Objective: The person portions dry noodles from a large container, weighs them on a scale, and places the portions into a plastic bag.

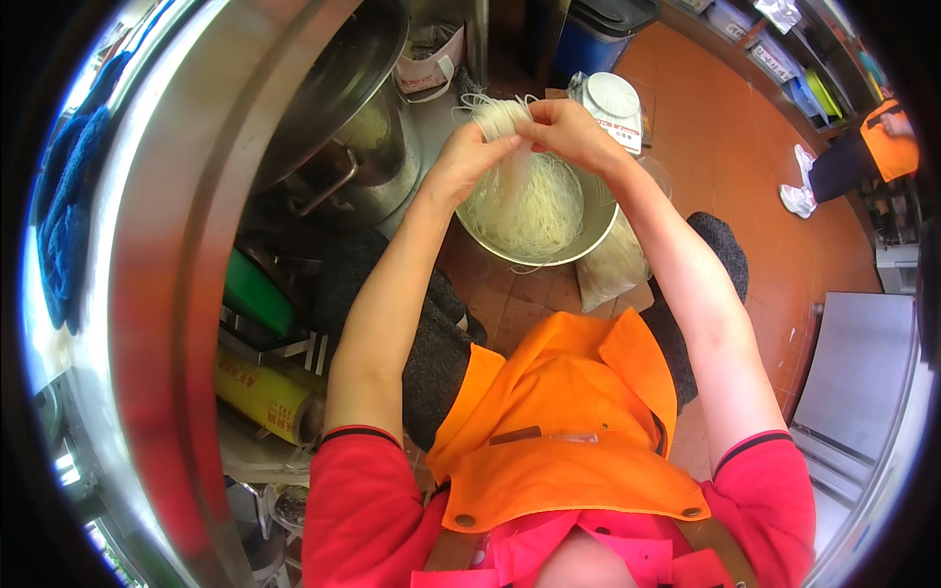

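A bundle of thin pale noodles (501, 117) is draped over the fingers of my left hand (464, 156), which grips it above a metal bowl (599, 220). My right hand (564, 128) pinches strands at the bundle's right side, close to the left fingers. From both hands, noodles hang down into a loose heap of noodles (540, 209) inside the bowl. The bowl rests low between my knees, and a few strands lie over its front rim.
A white kitchen scale (614, 110) stands just behind the bowl. Beside it lies a clear plastic bag (614, 268) with pale contents. Large steel pots (375, 147) and a steel counter edge (169, 294) border my left. Another person (845, 165) stands at the far right.
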Demonstrator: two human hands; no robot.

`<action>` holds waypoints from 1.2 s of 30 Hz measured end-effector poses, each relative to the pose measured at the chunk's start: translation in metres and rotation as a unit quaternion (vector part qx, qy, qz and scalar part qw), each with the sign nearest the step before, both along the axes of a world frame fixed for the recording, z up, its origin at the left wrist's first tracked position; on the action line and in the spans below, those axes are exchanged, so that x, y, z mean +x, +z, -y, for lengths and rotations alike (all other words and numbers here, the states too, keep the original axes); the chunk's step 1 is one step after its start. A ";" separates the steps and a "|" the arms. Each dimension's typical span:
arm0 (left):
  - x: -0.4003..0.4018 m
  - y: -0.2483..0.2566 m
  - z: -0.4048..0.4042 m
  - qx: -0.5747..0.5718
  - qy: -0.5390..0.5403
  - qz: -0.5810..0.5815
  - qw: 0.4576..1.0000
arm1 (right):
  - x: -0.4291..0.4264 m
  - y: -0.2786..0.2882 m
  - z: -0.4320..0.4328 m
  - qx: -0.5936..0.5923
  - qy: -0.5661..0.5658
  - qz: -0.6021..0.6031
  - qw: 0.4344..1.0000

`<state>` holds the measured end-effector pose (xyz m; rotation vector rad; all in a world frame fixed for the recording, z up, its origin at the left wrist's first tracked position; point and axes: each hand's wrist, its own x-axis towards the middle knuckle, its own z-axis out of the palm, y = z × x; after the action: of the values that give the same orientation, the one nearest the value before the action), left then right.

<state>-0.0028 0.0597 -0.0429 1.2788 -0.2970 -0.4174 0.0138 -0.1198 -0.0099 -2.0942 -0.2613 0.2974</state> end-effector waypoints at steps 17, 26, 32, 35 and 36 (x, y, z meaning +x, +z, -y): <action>-0.006 0.002 0.002 -0.005 0.021 0.019 1.000 | -0.014 -0.007 0.005 0.210 -0.019 -0.115 0.971; -0.001 -0.002 0.003 -0.007 0.041 0.012 0.999 | -0.016 0.004 0.003 0.093 0.052 -0.051 0.993; 0.002 -0.008 -0.005 -0.017 0.000 0.030 0.999 | -0.016 0.013 -0.004 0.008 0.041 -0.054 0.998; 0.002 -0.007 -0.003 -0.058 -0.001 0.016 0.998 | -0.011 0.003 0.007 0.041 0.030 -0.103 0.993; 0.001 -0.006 -0.003 -0.096 0.016 -0.032 0.995 | -0.010 -0.003 0.011 0.125 0.037 -0.138 0.982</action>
<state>-0.0017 0.0632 -0.0493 1.0788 -0.2550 -0.3920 0.0034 -0.1308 -0.0128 -1.7750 -0.1982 0.5645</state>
